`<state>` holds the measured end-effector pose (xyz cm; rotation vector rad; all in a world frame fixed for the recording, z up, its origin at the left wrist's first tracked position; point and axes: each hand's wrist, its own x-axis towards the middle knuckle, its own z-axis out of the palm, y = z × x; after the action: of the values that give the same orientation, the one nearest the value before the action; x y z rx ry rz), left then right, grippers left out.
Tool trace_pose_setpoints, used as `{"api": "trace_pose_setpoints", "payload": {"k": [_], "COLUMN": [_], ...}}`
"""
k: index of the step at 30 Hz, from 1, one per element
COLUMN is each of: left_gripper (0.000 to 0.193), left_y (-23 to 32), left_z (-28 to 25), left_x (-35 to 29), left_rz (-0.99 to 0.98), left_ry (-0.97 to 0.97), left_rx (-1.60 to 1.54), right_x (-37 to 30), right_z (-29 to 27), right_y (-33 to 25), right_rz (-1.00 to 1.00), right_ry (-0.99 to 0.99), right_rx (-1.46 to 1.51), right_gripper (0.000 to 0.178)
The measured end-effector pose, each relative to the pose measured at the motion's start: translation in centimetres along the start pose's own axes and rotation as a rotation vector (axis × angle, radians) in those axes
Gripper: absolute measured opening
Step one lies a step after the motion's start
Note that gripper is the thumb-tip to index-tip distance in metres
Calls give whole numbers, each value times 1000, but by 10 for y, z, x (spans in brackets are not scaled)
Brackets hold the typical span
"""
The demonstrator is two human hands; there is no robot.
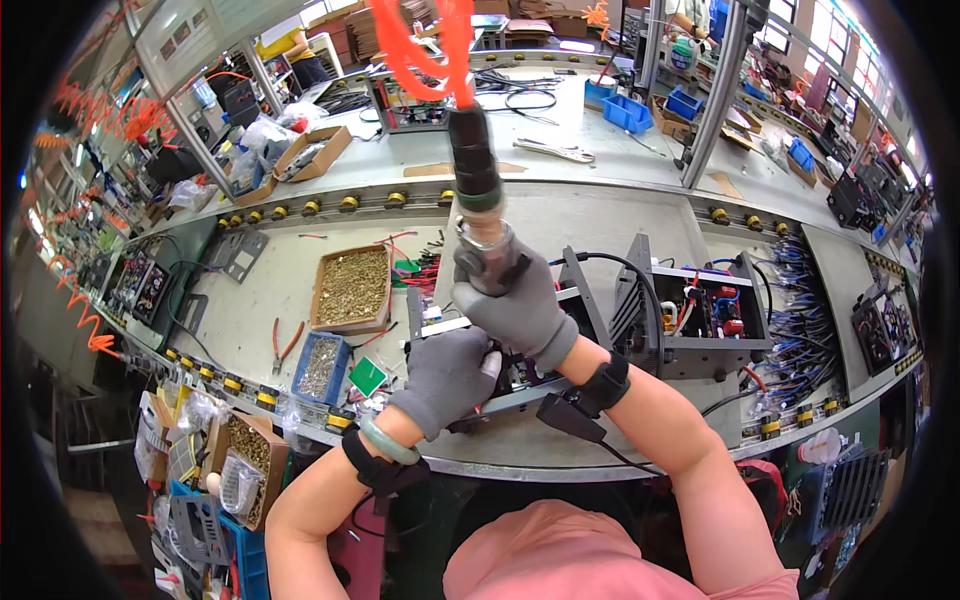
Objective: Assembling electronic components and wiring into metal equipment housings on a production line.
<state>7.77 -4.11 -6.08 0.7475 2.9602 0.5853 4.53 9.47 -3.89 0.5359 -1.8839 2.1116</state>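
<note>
My right hand (520,310), in a grey glove, is wrapped round the lower end of an air screwdriver (474,160). The tool stands upright, and an orange coiled hose (430,60) runs up from its top. Beneath both hands is an open dark metal case (530,397) with parts inside; my hands cover much of it. The driver's bit is hidden behind my right glove. My left hand (447,375), also gloved, is closed at the case's left side, and whatever its fingers hold is out of sight.
A second open case (710,315) with wiring stands to the right, beside a bundle of cables (800,310). Leftward are a carton of small brass-coloured parts (352,287), a blue bin of screws (321,368), pliers (286,344) and a green card (368,376).
</note>
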Motion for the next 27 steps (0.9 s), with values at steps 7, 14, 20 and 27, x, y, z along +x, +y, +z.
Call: {"api": "trace_pose_setpoints", "payload": {"k": [7, 14, 20, 27], "left_gripper": [30, 30, 30, 36], "left_y": [-19, -3, 49, 44], "left_z": [-12, 30, 70, 85], "left_x": [-57, -151, -126, -126], "left_rz": [-277, -438, -291, -328], "left_ry": [505, 367, 19, 133], "left_rx": [-1359, -1600, -2057, -1943], "right_x": [3, -62, -120, -132], "right_z": [-13, -34, -9, -3], "right_y": [10, -25, -76, -92], "right_rz": [-54, -142, -73, -129], "right_ry": [-84, -25, -65, -74], "right_rx": [2, 148, 443, 564], "right_gripper": [18, 43, 61, 42]}}
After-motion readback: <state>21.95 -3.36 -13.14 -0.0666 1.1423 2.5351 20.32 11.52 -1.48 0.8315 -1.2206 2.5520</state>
